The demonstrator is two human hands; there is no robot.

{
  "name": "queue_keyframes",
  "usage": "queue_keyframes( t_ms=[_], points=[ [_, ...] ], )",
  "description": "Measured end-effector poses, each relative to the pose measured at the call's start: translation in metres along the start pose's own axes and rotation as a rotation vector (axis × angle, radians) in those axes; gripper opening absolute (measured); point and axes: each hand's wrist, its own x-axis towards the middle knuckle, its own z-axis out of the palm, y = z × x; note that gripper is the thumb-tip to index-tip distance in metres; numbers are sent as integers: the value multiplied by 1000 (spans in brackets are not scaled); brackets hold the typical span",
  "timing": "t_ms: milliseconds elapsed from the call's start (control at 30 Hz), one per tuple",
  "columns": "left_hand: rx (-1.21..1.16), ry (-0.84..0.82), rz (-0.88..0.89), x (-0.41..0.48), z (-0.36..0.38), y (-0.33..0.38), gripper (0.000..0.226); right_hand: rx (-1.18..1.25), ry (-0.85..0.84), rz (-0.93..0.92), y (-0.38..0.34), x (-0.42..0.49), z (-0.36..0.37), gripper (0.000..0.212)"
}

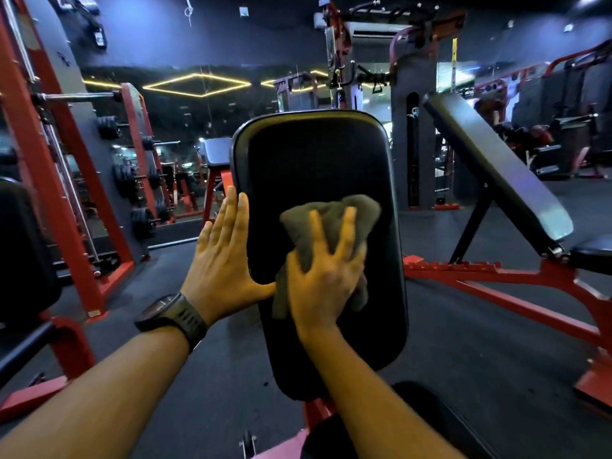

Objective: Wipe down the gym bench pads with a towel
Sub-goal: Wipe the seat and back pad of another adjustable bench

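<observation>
A black padded backrest stands upright before me on a red frame. A bunched olive-green towel lies against the middle of the pad. My right hand presses the towel onto the pad with fingers spread over it. My left hand, with a dark watch on its wrist, lies flat with straight fingers along the pad's left edge, thumb touching the pad. The black seat pad shows at the bottom, partly behind my right forearm.
An inclined grey-black bench on a red frame stands at the right. A red rack with weight plates stands at the left. Another dark pad sits at the far left. Dark rubber floor lies between the machines.
</observation>
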Motion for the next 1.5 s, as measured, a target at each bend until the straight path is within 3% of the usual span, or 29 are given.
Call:
queue_keyframes(
  t_ms=[133,200,233,367,433,500,567,633,700,767,900,967,1033,1100,1167,1233,1300,1367,1433,1500],
  points=[
    [-21,1,-4,-1,4,-1,140,-15,-71,-605,0,61,-1,50],
    [-12,-6,-5,-1,5,1,143,-97,-27,-694,21,106,-3,53],
    [-8,-5,6,-2,5,2,143,-104,-3,-587,35,118,-4,56],
    [-14,-9,15,-2,3,3,142,31,122,189,66,86,-6,64],
    [4,-3,3,-2,6,4,143,-4,112,239,54,33,-3,64],
    [6,-7,-1,-4,9,6,142,8,7,123,25,-16,-2,63],
    [-25,-8,6,-6,8,2,141,47,-88,-168,0,-27,-4,57],
    [-21,-15,24,-7,8,-2,139,66,-97,-494,-2,14,-3,48],
    [0,-33,35,-6,7,-5,142,11,-32,-677,10,61,-3,45],
    [13,-44,39,-6,6,-4,145,-33,21,-528,30,78,0,50],
    [37,-47,60,-12,8,-3,146,39,139,183,56,26,-1,60],
    [46,-52,60,-15,11,-2,145,25,103,287,44,-18,0,62],
    [12,-54,47,-17,14,0,143,44,-1,146,20,-49,-3,61],
    [-16,-52,45,-18,15,0,141,81,-69,-147,4,-48,-4,52],
    [-5,-40,55,-19,15,-4,141,91,-78,-431,6,-6,-3,46],
    [8,-47,54,-19,15,-5,144,24,-48,-578,20,45,-5,48],
    [10,-45,45,-19,15,-3,145,-25,9,-462,42,75,-6,54],
    [12,-50,46,-20,15,-2,146,6,84,-129,66,73,-6,58],
    [22,-66,41,-23,17,-2,149,55,141,193,76,35,-7,60],
    [39,-71,39,-27,21,-1,147,44,107,292,61,-22,-7,63]
  ],
)
